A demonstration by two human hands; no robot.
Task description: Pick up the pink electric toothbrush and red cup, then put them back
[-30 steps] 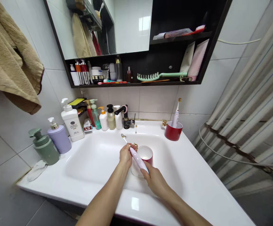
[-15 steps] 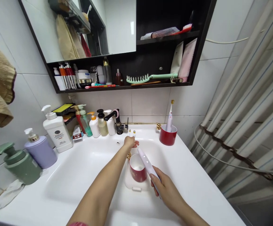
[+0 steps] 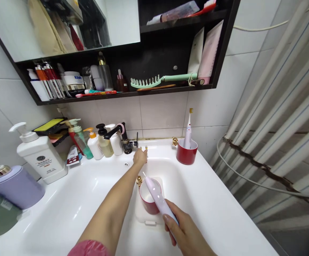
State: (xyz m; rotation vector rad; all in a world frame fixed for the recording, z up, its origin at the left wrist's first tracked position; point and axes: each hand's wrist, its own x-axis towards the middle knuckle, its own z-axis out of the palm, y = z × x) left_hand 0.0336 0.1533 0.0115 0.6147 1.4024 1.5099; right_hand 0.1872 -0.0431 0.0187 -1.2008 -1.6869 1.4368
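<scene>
My right hand (image 3: 182, 225) is closed around a pale lilac electric toothbrush handle (image 3: 157, 195); its bare metal shaft points up and away, with no brush head on it. The handle passes over a red cup with a white inside (image 3: 150, 205), which stands on a whitish case (image 3: 144, 216) in the basin. My left hand (image 3: 140, 156) reaches to the back ledge of the sink (image 3: 160, 144), its fingers stretched out beside a small brush head (image 3: 146, 148). Part of those fingers is hidden behind the hand.
A second red cup (image 3: 186, 156) on the right holds another electric toothbrush (image 3: 188, 133). The black faucet (image 3: 125, 138) rises left of my left hand. Pump bottles, among them a white one (image 3: 44, 158), line the left rim. A dark shelf cabinet (image 3: 165, 55) hangs above.
My left hand has moved from in front of the brush heads to beside them, with its fingers on the ledge. The toothbrush handle stays in my right hand. The camera view has shifted closer.
</scene>
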